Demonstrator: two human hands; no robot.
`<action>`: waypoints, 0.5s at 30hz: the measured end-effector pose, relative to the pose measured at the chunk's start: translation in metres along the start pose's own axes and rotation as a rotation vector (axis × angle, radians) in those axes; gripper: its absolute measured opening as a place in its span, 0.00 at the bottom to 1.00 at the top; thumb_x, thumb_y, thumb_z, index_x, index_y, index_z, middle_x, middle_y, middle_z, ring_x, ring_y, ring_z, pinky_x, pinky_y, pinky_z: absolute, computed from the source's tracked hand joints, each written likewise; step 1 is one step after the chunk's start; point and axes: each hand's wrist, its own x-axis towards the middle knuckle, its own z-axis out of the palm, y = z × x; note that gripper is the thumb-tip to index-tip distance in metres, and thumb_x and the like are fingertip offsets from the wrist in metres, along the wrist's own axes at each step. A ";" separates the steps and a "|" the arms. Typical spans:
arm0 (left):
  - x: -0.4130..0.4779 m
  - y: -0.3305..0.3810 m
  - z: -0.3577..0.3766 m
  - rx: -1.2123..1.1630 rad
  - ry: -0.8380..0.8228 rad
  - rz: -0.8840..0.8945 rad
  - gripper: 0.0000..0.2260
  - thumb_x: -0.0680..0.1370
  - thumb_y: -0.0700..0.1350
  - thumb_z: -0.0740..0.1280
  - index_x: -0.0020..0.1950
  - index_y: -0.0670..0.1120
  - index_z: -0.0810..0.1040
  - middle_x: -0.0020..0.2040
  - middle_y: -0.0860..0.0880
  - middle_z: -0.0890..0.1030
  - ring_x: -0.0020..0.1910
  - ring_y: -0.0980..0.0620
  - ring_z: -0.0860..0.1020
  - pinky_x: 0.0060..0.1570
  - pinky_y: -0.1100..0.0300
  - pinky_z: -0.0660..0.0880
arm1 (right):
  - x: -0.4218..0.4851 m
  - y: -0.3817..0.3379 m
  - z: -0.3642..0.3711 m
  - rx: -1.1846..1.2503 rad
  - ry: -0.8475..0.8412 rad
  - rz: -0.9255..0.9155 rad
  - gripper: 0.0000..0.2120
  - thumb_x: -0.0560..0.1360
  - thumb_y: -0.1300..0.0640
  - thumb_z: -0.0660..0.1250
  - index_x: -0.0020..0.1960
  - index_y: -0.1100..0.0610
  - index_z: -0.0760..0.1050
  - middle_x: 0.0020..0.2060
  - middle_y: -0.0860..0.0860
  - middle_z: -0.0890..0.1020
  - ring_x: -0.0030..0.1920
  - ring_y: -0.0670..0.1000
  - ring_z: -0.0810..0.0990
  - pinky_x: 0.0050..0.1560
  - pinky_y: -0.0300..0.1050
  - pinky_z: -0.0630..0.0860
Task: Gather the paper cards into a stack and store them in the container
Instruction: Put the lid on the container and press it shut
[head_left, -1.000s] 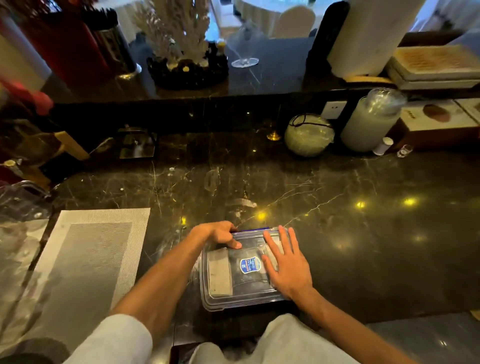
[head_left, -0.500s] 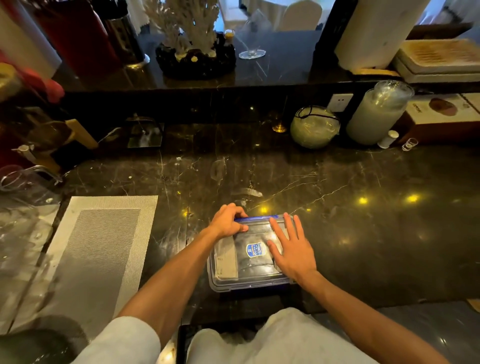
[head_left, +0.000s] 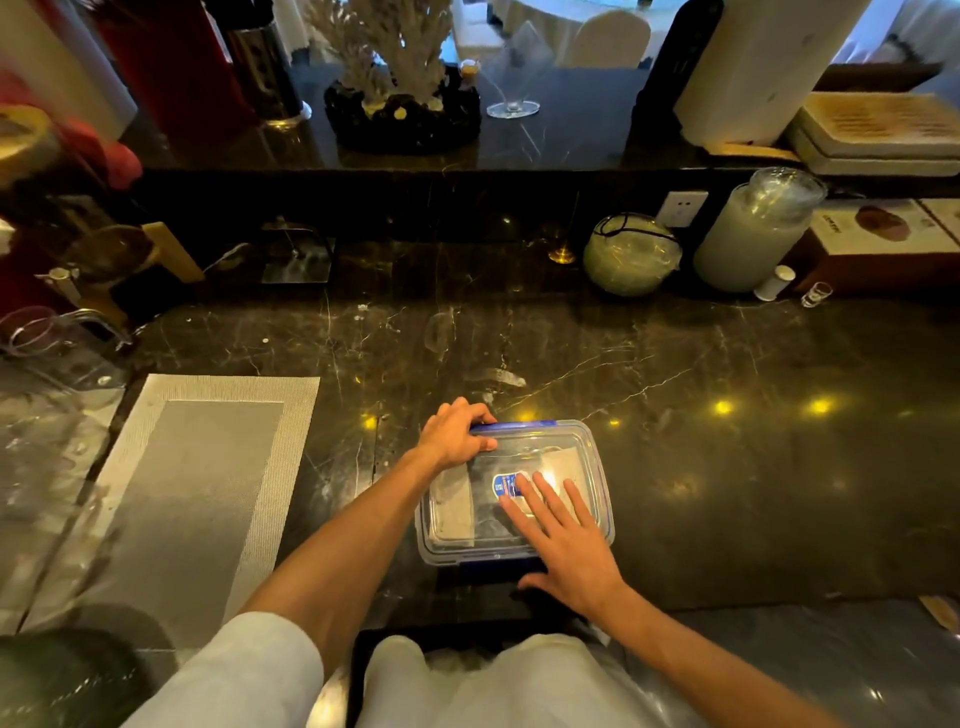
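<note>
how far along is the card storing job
Nearly done: the cards lie stacked inside the clear container, lid on. The left hand grips the far blue clip while the right hand presses the lid flat. Left: latching the clips.

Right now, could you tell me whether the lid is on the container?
On: the clear lid covers the container, right hand flat on top.

Two hands: the left hand at 11 o'clock of the one clear container, the right hand at 5 o'clock. One lid with one blue sticker. One grey placemat at 9 o'clock. On the surface at 1 o'clock, two pale jars.
</note>
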 end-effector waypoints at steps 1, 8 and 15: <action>0.000 -0.001 0.000 -0.010 -0.006 -0.001 0.13 0.74 0.52 0.72 0.57 0.56 0.78 0.56 0.50 0.75 0.59 0.48 0.71 0.61 0.47 0.71 | 0.001 0.001 -0.001 -0.003 -0.011 -0.016 0.56 0.64 0.36 0.75 0.81 0.48 0.47 0.80 0.55 0.53 0.79 0.60 0.52 0.75 0.65 0.55; -0.001 -0.005 0.004 -0.018 0.018 0.004 0.13 0.74 0.53 0.71 0.59 0.58 0.78 0.55 0.51 0.74 0.58 0.50 0.71 0.61 0.46 0.71 | 0.000 -0.002 -0.002 -0.009 0.014 -0.029 0.51 0.68 0.55 0.78 0.81 0.48 0.49 0.79 0.57 0.57 0.79 0.61 0.54 0.73 0.66 0.63; 0.000 -0.007 0.004 -0.027 0.008 0.007 0.14 0.74 0.54 0.71 0.59 0.59 0.78 0.54 0.53 0.74 0.58 0.51 0.71 0.61 0.46 0.71 | 0.000 0.026 -0.012 0.134 -0.155 -0.173 0.45 0.77 0.48 0.66 0.79 0.44 0.36 0.80 0.48 0.36 0.79 0.51 0.32 0.78 0.60 0.37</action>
